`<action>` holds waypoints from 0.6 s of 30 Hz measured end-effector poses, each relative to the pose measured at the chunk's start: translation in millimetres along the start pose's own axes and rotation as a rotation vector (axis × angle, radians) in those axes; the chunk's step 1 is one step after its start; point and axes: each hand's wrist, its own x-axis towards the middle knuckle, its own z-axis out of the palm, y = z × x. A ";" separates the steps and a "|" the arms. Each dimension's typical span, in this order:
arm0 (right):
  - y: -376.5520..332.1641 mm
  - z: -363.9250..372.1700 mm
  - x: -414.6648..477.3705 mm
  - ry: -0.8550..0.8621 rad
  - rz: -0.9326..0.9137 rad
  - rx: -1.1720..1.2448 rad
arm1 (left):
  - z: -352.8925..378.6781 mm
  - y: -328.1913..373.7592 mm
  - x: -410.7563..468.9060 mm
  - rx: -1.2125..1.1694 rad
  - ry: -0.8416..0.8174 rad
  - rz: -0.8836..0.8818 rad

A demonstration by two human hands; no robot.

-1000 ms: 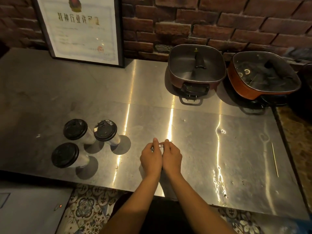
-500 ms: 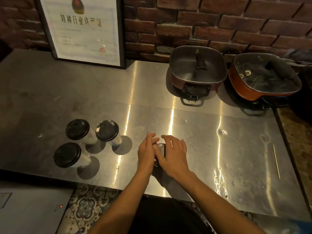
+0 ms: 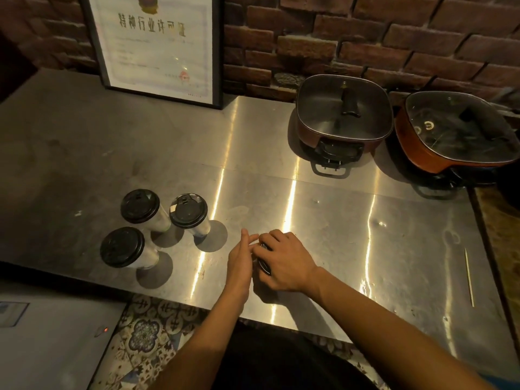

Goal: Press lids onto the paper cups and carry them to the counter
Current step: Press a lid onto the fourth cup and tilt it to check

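Three paper cups with black lids stand upright at the left of the steel counter (image 3: 332, 237): one at the back left (image 3: 139, 206), one at the back right (image 3: 188, 210), one nearest me (image 3: 122, 247). My hands meet right of them, near the counter's front edge. My right hand (image 3: 287, 263) curls over a small dark round object (image 3: 264, 265), mostly hidden under its fingers. My left hand (image 3: 239, 260) stands on its edge against that object, fingers straight. Neither hand touches a cup.
Two square lidded electric pots (image 3: 343, 114) (image 3: 455, 130) sit at the back right by the brick wall. A framed certificate (image 3: 157, 43) leans at the back. A thin wooden stick (image 3: 469, 280) lies near the right edge. A grey unit (image 3: 42, 347) stands below left.
My hands drew back slightly from fingertips pinched together. The right hand spread, then closed over the small dark object, and the left hand's fingers straightened beside it. The cups stayed put.
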 end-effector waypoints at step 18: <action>10.3 -51.6 -44.2 0.320 1.396 1.568 | -17.4 21.2 10.6 0.419 -0.230 0.010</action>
